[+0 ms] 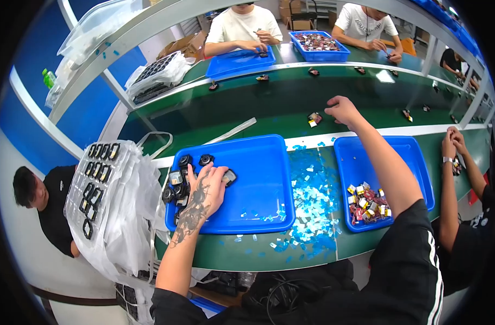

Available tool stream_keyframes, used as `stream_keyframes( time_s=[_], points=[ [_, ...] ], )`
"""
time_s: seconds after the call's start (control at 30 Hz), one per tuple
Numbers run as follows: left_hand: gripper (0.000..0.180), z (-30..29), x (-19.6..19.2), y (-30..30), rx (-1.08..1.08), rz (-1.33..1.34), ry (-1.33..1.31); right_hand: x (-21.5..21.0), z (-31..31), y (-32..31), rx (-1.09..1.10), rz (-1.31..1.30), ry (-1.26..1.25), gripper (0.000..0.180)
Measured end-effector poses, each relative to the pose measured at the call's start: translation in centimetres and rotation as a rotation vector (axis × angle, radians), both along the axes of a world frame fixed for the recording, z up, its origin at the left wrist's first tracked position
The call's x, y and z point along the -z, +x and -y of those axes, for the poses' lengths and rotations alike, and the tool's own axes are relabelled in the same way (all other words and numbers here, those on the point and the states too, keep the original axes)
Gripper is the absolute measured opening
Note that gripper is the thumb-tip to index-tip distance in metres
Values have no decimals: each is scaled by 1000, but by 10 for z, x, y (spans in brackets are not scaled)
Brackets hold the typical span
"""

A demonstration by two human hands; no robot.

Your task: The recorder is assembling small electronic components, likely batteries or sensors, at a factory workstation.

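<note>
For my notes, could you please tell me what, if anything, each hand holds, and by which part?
The left hand is at a black device; whether it grips it cannot be told. The right hand shows nothing held.

Scraps [311, 208] between left tray [253, 184], with devices [176, 178] inside, and right tray [361, 162], with parts [369, 205].

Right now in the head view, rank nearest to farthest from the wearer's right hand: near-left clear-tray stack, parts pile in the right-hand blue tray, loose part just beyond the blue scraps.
1. Loose part: just left of the right hand.
2. Parts pile: lower, slightly right.
3. Clear-tray stack: far left.
</note>
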State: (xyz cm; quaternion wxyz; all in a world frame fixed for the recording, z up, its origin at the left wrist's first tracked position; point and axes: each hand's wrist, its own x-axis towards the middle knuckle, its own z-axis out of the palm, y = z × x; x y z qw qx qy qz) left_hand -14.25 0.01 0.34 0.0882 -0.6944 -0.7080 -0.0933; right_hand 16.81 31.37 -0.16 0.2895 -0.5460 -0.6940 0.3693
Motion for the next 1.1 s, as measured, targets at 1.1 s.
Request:
stream_keyframes(
  time_s=[1.1],
  points=[
    [27, -13, -2, 147, 266, 1586, -156, -8, 228, 177, 120, 295, 312, 9]
  ],
)
